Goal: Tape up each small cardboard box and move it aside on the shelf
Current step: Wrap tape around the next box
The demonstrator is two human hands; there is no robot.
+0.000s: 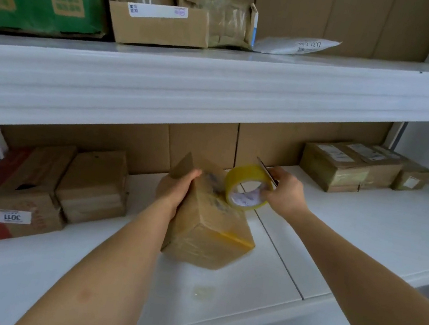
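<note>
Taping in progress on the lower shelf. Your left hand curls over the far upper edge of the small cardboard box, which rests tilted at mid-shelf, one corner raised. Your right hand grips the tape roll through its core, pressing the roll against the box's top face; a thin blade-like tool, possibly scissors, is pinched in the same hand. Glossy film already wraps the box's near faces, and a yellowish band crosses its lower right edge, so sealing looks well advanced; cutting the strip and moving the box aside appear still to come. To the right, three taped boxes sit against the back wall, apparently finished. To the left, two matte boxes seem untaped, one bearing a red print and a white label. The tape is translucent yellow; the cardboard is brown and dull; the shelf is smooth white with a panel seam.
</note>
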